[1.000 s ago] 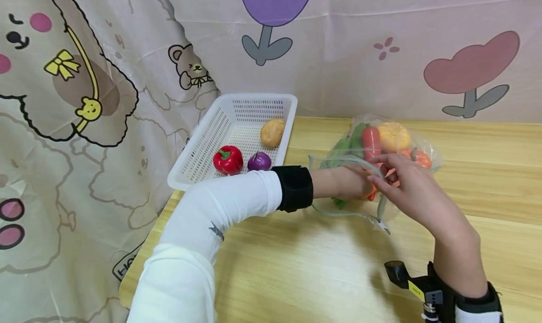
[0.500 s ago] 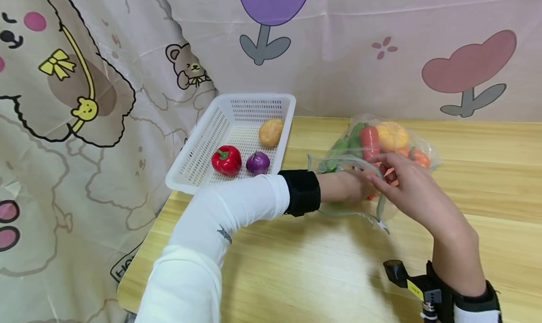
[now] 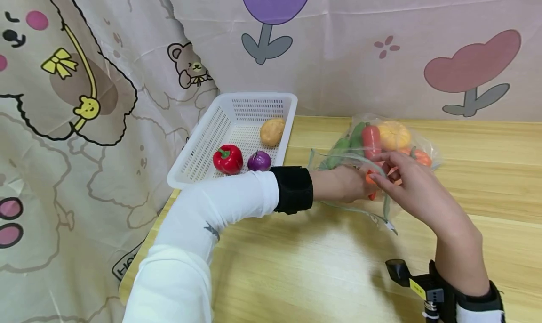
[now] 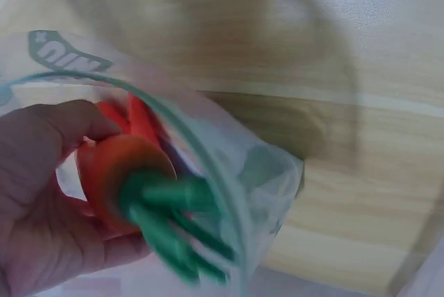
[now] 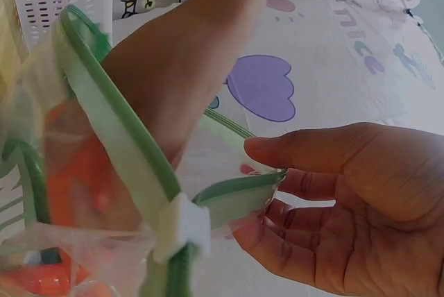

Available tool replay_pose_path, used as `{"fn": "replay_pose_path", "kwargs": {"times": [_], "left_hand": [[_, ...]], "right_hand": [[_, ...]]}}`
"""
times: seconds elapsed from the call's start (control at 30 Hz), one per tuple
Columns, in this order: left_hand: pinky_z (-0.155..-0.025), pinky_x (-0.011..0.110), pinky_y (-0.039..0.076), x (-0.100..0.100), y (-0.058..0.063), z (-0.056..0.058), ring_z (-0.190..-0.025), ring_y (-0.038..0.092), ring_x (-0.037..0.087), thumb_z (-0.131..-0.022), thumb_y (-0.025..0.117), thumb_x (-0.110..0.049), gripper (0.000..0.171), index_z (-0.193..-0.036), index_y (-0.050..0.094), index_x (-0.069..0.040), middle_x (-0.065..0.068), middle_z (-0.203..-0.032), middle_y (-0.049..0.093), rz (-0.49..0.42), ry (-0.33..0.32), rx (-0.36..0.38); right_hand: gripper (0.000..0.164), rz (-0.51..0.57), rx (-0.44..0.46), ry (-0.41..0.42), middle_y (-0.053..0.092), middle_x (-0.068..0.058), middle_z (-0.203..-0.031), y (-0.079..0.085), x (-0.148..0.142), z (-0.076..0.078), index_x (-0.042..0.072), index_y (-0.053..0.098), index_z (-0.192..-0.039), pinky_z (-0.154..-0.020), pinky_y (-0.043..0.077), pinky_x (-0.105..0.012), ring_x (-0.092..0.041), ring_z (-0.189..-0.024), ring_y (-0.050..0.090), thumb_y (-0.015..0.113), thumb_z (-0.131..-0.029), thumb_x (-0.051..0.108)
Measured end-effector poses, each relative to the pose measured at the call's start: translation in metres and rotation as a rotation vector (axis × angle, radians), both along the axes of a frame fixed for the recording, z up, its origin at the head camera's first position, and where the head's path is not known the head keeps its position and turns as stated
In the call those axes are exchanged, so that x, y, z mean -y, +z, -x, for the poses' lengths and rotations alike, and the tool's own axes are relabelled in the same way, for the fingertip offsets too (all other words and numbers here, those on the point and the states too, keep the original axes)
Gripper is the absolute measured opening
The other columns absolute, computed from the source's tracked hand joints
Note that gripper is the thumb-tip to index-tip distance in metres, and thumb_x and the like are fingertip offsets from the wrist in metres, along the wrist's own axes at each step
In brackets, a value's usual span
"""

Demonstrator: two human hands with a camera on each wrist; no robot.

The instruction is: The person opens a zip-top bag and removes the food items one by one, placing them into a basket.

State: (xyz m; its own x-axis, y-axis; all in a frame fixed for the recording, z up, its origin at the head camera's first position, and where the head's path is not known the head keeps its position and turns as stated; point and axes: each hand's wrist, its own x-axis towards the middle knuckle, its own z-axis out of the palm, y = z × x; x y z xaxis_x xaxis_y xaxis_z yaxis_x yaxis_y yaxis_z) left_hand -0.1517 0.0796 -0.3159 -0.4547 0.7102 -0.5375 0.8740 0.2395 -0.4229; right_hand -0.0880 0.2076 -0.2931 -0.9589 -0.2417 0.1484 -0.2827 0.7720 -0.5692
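Note:
My left hand reaches into the mouth of a clear zip bag and grips an orange carrot with a green leafy top, thumb on one side and fingers on the other. The leaves point out toward the bag's opening in the left wrist view. My right hand pinches the bag's green-edged rim between thumb and fingers, keeping the mouth spread. Through the plastic show green vegetables, a long red vegetable, a yellow pumpkin and a small orange pumpkin.
Left of the bag, a white slotted basket holds a red bell pepper, a purple onion and a potato. A white slider sits on the bag's zip. Behind the wooden table hangs a printed cloth.
My left hand went a little deeper into the bag, then drew slightly back to the left, with orange now showing by its fingers. The right hand keeps its place at the rim.

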Motion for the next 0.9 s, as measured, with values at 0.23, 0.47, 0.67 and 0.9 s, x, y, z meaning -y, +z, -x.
{"fn": "replay_pose_path", "kwargs": {"times": [0.23, 0.47, 0.67, 0.9], "left_hand": [[-0.08, 0.026, 0.051, 0.02, 0.017, -0.005, -0.093, 0.056, 0.01, -0.09, 0.042, -0.047, 0.074, -0.15, 0.014, -0.014, 0.001, -0.124, 0.057, -0.058, 0.016, -0.026], [-0.061, 0.025, 0.043, 0.064, 0.033, 0.003, -0.071, 0.05, 0.012, -0.089, 0.044, -0.058, 0.052, -0.129, 0.043, -0.023, -0.007, -0.082, 0.053, -0.231, 0.034, 0.089], [-0.051, 0.026, 0.035, 0.11, 0.046, 0.019, -0.06, 0.044, 0.012, -0.087, 0.046, -0.048, 0.034, -0.101, 0.055, -0.018, -0.007, -0.066, 0.044, -0.311, 0.055, 0.056], [-0.054, 0.029, 0.039, 0.16, 0.05, 0.039, -0.061, 0.046, 0.014, -0.082, 0.051, -0.036, 0.026, -0.092, 0.058, -0.013, -0.004, -0.067, 0.05, -0.266, 0.232, 0.017]], "right_hand": [[0.034, -0.003, -0.027, -0.004, 0.059, -0.013, -0.088, 0.001, 0.001, -0.004, -0.004, 0.053, -0.118, -0.052, 0.042, -0.021, -0.023, -0.077, 0.057, 0.062, -0.088, 0.01], [0.036, -0.002, 0.017, -0.013, 0.056, -0.013, -0.09, 0.003, 0.002, -0.006, -0.002, 0.051, -0.122, -0.052, 0.043, -0.022, -0.025, -0.079, 0.057, 0.06, -0.089, 0.011], [0.037, -0.012, 0.027, -0.015, 0.054, -0.013, -0.09, 0.003, 0.002, -0.006, -0.003, 0.051, -0.122, -0.052, 0.042, -0.021, -0.025, -0.079, 0.056, 0.06, -0.089, 0.011], [0.037, -0.02, 0.025, -0.013, 0.055, -0.013, -0.089, 0.002, 0.002, -0.005, -0.004, 0.051, -0.122, -0.051, 0.042, -0.022, -0.023, -0.077, 0.055, 0.06, -0.089, 0.011]]}}
